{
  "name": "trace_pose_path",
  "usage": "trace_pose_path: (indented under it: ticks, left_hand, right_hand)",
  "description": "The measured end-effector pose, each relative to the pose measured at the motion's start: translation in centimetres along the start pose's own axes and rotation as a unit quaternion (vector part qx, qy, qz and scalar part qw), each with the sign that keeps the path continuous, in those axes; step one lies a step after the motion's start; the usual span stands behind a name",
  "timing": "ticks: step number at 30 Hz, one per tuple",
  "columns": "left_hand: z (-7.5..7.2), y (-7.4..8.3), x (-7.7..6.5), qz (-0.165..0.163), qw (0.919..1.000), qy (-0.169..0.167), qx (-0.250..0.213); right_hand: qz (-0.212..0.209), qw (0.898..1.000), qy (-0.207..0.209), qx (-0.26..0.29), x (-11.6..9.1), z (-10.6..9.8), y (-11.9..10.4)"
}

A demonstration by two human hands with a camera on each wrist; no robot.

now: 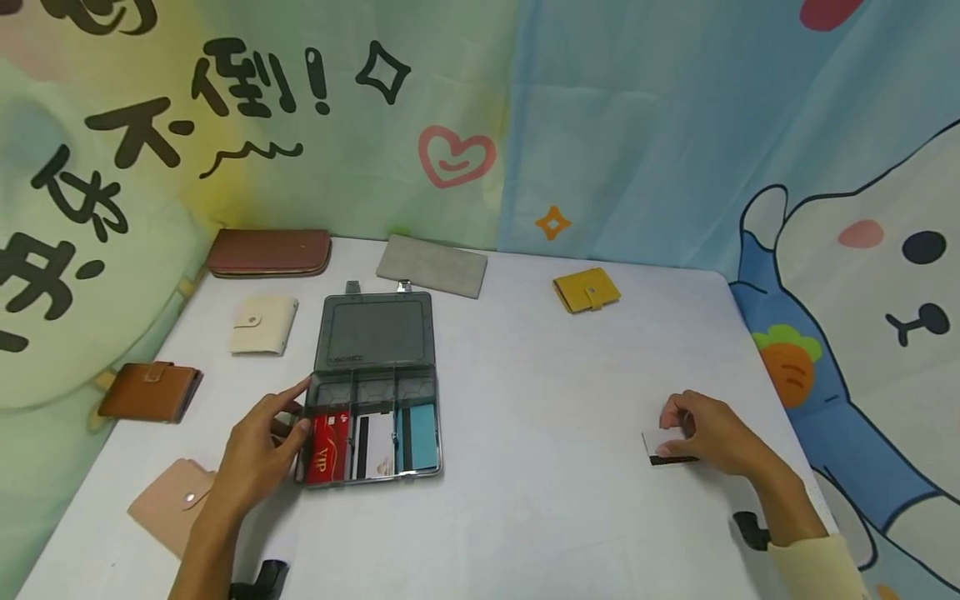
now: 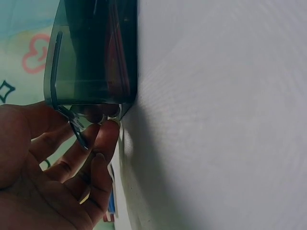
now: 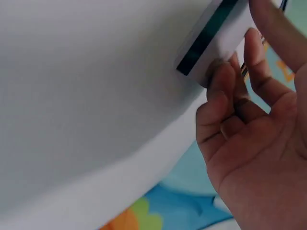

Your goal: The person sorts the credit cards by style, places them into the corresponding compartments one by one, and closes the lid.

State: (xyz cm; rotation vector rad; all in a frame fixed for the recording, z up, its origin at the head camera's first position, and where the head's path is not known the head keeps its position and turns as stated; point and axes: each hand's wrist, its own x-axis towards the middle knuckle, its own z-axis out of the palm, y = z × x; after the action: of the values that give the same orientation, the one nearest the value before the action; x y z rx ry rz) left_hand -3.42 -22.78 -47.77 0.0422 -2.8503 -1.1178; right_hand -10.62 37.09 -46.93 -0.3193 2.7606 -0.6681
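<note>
A grey translucent card box (image 1: 381, 332) lies with its lid folded back on the table, left of the middle. In its front compartments are a red VIP card (image 1: 328, 448), a white card with a black stripe (image 1: 373, 454) and a blue card (image 1: 424, 437); the back compartments hold no cards. My left hand (image 1: 258, 450) holds the box by its left side, thumb at the front and index finger farther back. At the right, my right hand (image 1: 716, 433) pinches a white card with a dark stripe (image 3: 211, 40), low over the table.
Along the left lie a pink card holder (image 1: 171, 504), a brown wallet (image 1: 146, 392) and a cream wallet (image 1: 262, 325). Farther back are a dark brown long wallet (image 1: 268, 252), a grey flat pouch (image 1: 432, 265) and a yellow wallet (image 1: 587, 290). A printed curtain (image 1: 630, 142) hangs behind the table.
</note>
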Motion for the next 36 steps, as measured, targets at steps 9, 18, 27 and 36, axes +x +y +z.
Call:
trace_pose_path:
  ticks: [9,18,27,36]
  left_hand:
    - [0.0,-0.1,0.1,-0.005,1.0,-0.005,0.002]
    - [0.0,0.0,0.1,-0.001,1.0,-0.003,0.003]
    - [-0.2,0.0,0.0,-0.003,1.0,0.001,0.007]
    - [-0.1,-0.1,0.0,0.001,1.0,0.001,0.004]
  right_hand:
    - [-0.08,0.986,-0.038,0.141,2.3,2.3,-6.9]
    - [-0.167,0.941,-0.098,0.276,5.0,5.7,-15.2]
    - [-0.17,0.929,-0.089,0.316,7.3,9.8,-24.0]
    - [-0.19,0.934,-0.102,0.286,9.3,12.2,-28.0]
